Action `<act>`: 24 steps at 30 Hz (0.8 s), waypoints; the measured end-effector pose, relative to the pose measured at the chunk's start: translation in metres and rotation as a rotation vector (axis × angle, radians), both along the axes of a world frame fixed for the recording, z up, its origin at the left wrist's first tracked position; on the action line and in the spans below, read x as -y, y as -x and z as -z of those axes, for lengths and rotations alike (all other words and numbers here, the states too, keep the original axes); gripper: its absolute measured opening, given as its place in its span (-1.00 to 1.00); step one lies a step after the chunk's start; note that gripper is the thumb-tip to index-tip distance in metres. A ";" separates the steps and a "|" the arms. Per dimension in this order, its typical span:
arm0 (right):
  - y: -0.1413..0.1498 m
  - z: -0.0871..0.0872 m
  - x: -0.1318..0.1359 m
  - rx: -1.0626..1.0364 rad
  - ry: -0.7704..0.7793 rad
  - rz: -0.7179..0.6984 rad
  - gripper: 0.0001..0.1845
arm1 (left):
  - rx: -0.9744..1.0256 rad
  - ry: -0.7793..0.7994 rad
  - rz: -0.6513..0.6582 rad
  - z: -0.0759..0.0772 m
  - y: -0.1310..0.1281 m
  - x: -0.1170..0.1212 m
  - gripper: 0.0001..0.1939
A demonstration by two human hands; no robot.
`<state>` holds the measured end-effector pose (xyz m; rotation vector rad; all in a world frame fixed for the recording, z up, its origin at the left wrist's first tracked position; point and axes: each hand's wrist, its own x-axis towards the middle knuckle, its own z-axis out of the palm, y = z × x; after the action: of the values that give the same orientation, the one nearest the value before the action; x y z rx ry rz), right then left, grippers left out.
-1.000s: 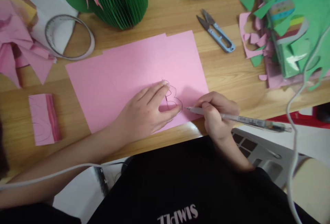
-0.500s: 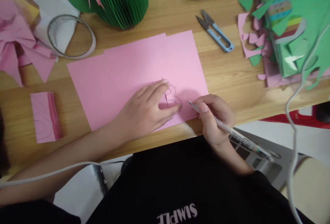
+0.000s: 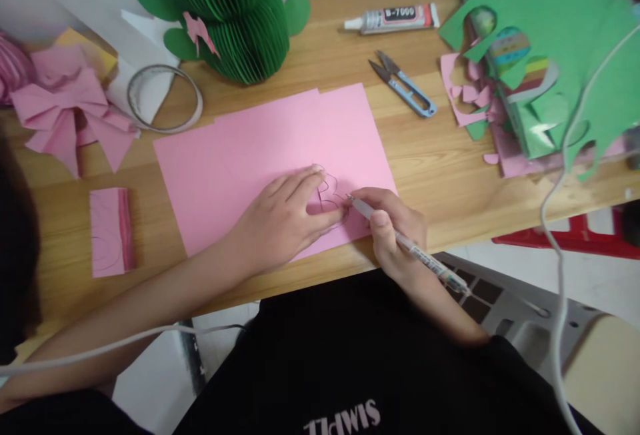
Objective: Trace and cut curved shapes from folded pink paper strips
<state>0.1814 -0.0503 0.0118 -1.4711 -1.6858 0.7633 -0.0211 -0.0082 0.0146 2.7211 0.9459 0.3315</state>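
Left hand [image 3: 280, 221]: palm down on the pink sheets, fingers nearly together, thumb held apart; it covers part of the drawing, and whether a loose piece lies beneath cannot be told.
Right hand [image 3: 397, 231]: thumb and fingers pinch the pen; the other fingertips are mostly hidden.
Pen [image 3: 427, 261]: pale, slanting, label too small to read; tip beside the left thumb, contact with paper unclear.
Drawn outline [image 3: 336, 185]: dark, thin, curved lobes; its lower part runs under the left thumb.
Pink sheets [image 3: 250, 145]: smooth, plain, overlapping with stepped upper edges, at the table's near edge, between and under the hands; exact count unclear.
Thread snips [image 3: 405, 85]: blue handles, blades apart, beyond the sheets.
Glue tube [image 3: 400, 19]: marked B-7000, nozzle to the left.
Folded pink stack [image 3: 106, 235]: layered, faint curves on top.
Tape roll [image 3: 195, 108]: on its side, near the pink paper bow [image 3: 73, 105].
Green honeycomb paper form [image 3: 247, 35]: pleated, top cut off by frame.
Green sheets [image 3: 600, 21]: holed, running out of frame; items under clear film hard to identify.
Left margin: dark blurred shape [image 3: 17, 241], unidentifiable.
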 end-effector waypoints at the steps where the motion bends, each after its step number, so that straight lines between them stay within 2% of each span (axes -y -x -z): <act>1: -0.001 -0.001 -0.001 0.031 0.003 -0.013 -0.55 | -0.005 0.012 0.001 -0.001 0.000 0.000 -0.70; 8: -0.008 -0.009 -0.012 0.063 0.008 -0.125 -0.56 | -0.036 -0.025 -0.028 -0.005 -0.005 0.001 -0.70; 13: -0.008 -0.009 -0.015 0.059 0.015 -0.120 -0.57 | 0.017 -0.104 -0.130 -0.005 -0.015 0.002 -0.72; 24: -0.006 -0.011 -0.012 0.081 0.030 -0.090 -0.58 | 0.040 -0.201 -0.213 0.004 -0.025 0.005 -0.72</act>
<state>0.1869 -0.0382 0.0229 -1.4718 -1.8192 0.7895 0.0043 -0.0133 0.0103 2.7814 1.2573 0.5467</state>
